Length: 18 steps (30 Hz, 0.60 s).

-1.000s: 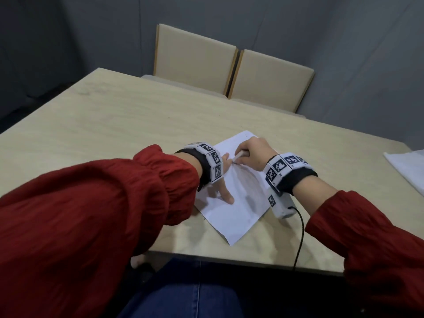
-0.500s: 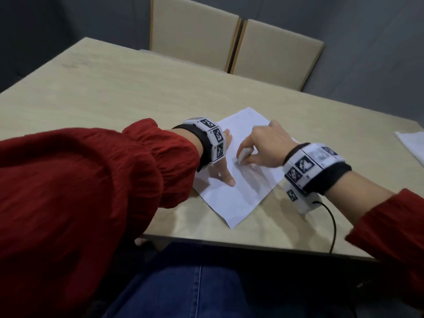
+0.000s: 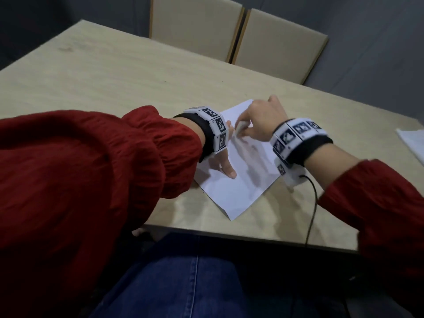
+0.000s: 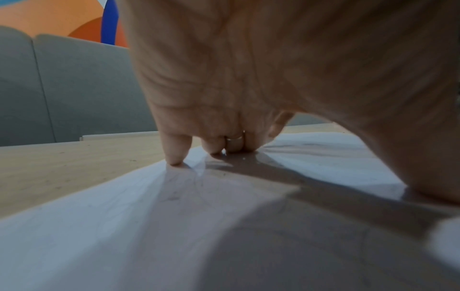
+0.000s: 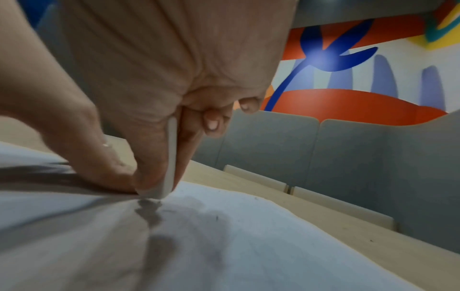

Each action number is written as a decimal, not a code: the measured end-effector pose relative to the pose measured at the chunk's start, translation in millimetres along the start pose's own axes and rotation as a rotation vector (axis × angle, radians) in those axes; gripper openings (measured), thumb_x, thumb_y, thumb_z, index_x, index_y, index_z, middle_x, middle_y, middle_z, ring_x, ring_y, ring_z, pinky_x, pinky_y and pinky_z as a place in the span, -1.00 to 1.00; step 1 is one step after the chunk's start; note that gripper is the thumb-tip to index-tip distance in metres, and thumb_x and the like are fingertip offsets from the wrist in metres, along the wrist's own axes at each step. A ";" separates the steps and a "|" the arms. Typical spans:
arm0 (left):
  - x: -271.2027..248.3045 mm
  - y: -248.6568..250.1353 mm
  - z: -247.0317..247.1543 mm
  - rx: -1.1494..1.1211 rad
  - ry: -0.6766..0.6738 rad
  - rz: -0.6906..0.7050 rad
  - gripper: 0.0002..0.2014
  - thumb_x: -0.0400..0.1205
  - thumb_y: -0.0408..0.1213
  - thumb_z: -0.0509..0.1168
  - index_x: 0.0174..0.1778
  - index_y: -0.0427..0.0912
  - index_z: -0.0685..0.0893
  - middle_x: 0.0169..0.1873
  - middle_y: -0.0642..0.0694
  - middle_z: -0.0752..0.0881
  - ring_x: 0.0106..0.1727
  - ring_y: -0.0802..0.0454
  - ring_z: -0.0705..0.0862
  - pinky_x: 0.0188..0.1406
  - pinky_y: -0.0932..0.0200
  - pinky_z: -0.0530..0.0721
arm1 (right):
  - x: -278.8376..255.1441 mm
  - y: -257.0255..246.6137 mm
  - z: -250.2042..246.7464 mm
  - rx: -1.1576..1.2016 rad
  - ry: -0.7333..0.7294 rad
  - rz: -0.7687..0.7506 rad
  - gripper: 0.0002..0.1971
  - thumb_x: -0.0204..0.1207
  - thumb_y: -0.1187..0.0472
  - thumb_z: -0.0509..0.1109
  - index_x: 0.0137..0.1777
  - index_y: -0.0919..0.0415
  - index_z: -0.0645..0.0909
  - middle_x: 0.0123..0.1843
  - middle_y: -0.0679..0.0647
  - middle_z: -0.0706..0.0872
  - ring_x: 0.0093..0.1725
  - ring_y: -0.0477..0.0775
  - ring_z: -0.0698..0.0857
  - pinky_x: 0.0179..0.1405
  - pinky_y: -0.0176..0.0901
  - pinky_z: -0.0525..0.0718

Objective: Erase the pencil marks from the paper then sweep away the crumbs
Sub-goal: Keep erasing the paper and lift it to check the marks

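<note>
A white sheet of paper (image 3: 231, 193) lies askew near the table's front edge, with faint pencil marks (image 5: 174, 211) and a few dark crumbs (image 5: 217, 217) on it. My left hand (image 3: 223, 162) presses flat on the sheet's left part, fingertips (image 4: 175, 157) spread on the paper (image 4: 124, 226). My right hand (image 3: 261, 121) pinches a thin white eraser (image 5: 170, 157) between thumb and fingers, its tip touching the paper (image 5: 248, 246). In the head view the eraser (image 3: 241, 127) shows just right of the left wrist.
The light wooden table (image 3: 114, 83) stretches away to the left and back. Two beige chairs (image 3: 234, 31) stand at its far side. More white paper (image 3: 413, 143) lies at the right edge. A black cable (image 3: 312, 212) trails from my right wrist over the table's front edge.
My right hand has slid the eraser a little back and forth across the sheet's upper part. The left hand stays pressed on the paper. My head has tilted down and closer.
</note>
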State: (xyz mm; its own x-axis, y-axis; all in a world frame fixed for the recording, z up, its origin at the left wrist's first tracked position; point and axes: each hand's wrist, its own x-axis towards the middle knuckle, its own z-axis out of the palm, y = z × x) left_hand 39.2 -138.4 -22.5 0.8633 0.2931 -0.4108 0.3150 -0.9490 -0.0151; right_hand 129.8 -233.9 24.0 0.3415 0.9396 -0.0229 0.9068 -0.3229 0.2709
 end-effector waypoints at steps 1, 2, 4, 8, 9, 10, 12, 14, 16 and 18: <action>-1.3 0.1 0.2 -0.019 -0.001 -0.013 0.49 0.05 0.57 0.42 0.72 -0.08 -0.22 0.70 -0.16 0.00 0.67 -0.19 0.12 0.59 -0.23 0.24 | 7.2 -1.6 0.9 0.002 0.006 0.026 -0.76 0.38 0.20 0.24 -0.20 0.01 0.76 -0.28 -0.05 0.73 -0.18 0.08 0.59 -0.05 -0.06 0.17; -2.4 0.1 -0.2 -0.031 0.005 -0.014 0.49 0.04 0.57 0.44 0.72 -0.07 -0.21 0.70 -0.16 0.05 0.66 -0.19 0.16 0.58 -0.23 0.27 | 9.7 -3.6 3.2 0.008 0.000 0.038 -0.76 0.38 0.21 0.24 -0.20 0.02 0.77 -0.28 -0.04 0.74 -0.18 0.09 0.60 -0.04 -0.07 0.19; -3.9 1.1 -0.5 -0.024 0.013 0.011 0.41 0.12 0.53 0.44 0.72 -0.13 -0.10 0.67 -0.21 0.09 0.63 -0.20 0.20 0.56 -0.22 0.30 | -2.6 -5.6 7.8 0.056 -0.015 0.032 -0.83 0.41 0.16 0.33 -0.18 0.00 0.78 -0.27 -0.07 0.76 -0.17 0.05 0.61 -0.03 -0.09 0.17; -3.1 1.5 -2.4 0.016 0.026 0.060 0.49 -0.28 0.66 0.29 0.53 -0.22 0.32 0.37 -0.16 0.47 0.30 -0.18 0.52 0.32 -0.15 0.55 | -47.5 -1.7 10.0 0.129 -0.079 -0.092 -0.92 0.41 0.07 0.46 -0.17 -0.11 0.78 -0.38 -0.19 0.68 -0.24 0.01 0.56 -0.07 -0.12 0.18; -2.1 1.9 -2.5 0.026 0.021 0.063 0.54 -0.38 0.66 0.22 0.52 -0.23 0.35 0.36 -0.16 0.50 0.28 -0.19 0.54 0.30 -0.15 0.57 | -48.9 -0.3 6.9 0.140 -0.106 -0.105 -0.94 0.42 0.04 0.47 -0.16 -0.14 0.78 -0.45 -0.24 0.61 -0.27 -0.03 0.52 -0.05 -0.13 0.20; -1.4 2.1 -2.8 0.032 0.023 0.065 0.56 -0.42 0.65 0.17 0.51 -0.24 0.37 0.36 -0.17 0.51 0.29 -0.20 0.55 0.30 -0.15 0.57 | -44.4 1.4 4.4 0.150 -0.113 -0.109 -0.95 0.43 0.02 0.48 -0.15 -0.15 0.78 -0.50 -0.27 0.53 -0.30 -0.07 0.49 -0.03 -0.15 0.19; -2.1 1.7 -5.1 0.030 0.037 0.061 0.58 -0.38 0.66 0.18 0.57 -0.24 0.32 0.46 -0.17 0.46 0.39 -0.22 0.50 0.38 -0.18 0.51 | -23.2 6.5 3.8 0.175 -0.035 -0.056 -0.90 0.44 0.07 0.46 -0.11 -0.12 0.79 -0.52 -0.28 0.48 -0.33 -0.10 0.44 0.00 -0.17 0.15; -2.9 0.2 -4.2 0.014 0.047 0.058 0.55 -0.17 0.67 0.32 0.68 -0.19 0.10 0.63 -0.20 0.26 0.58 -0.24 0.33 0.51 -0.25 0.37 | -1.8 7.3 4.3 0.191 0.039 0.045 -0.83 0.43 0.13 0.40 -0.10 -0.08 0.81 -0.47 -0.23 0.53 -0.25 -0.04 0.43 0.02 -0.15 0.17; -3.6 -0.7 -1.6 -0.020 0.062 0.053 0.47 -0.01 0.60 0.41 0.70 -0.15 -0.01 0.66 -0.19 0.18 0.63 -0.24 0.26 0.55 -0.26 0.31 | 5.8 4.9 8.3 0.194 0.023 0.076 -0.83 0.39 0.16 0.39 -0.14 -0.06 0.81 -0.48 -0.25 0.55 -0.23 -0.05 0.43 0.05 -0.14 0.21; -4.2 0.5 -0.8 -0.010 0.059 0.048 0.47 -0.04 0.63 0.38 0.68 -0.19 0.08 0.62 -0.22 0.24 0.58 -0.24 0.32 0.51 -0.26 0.35 | -5.8 1.1 11.8 0.238 -0.007 0.061 -0.85 0.37 0.16 0.44 -0.15 -0.07 0.81 -0.41 -0.26 0.67 -0.22 -0.08 0.47 0.11 -0.14 0.26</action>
State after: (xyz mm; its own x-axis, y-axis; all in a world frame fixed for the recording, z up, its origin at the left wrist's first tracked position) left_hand 36.0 -140.0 -20.0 0.8990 0.2543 -0.3566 0.2767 -0.9609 0.0124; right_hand 131.7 -241.0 13.1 0.3986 0.9169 -0.0200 0.9167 -0.3977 0.0378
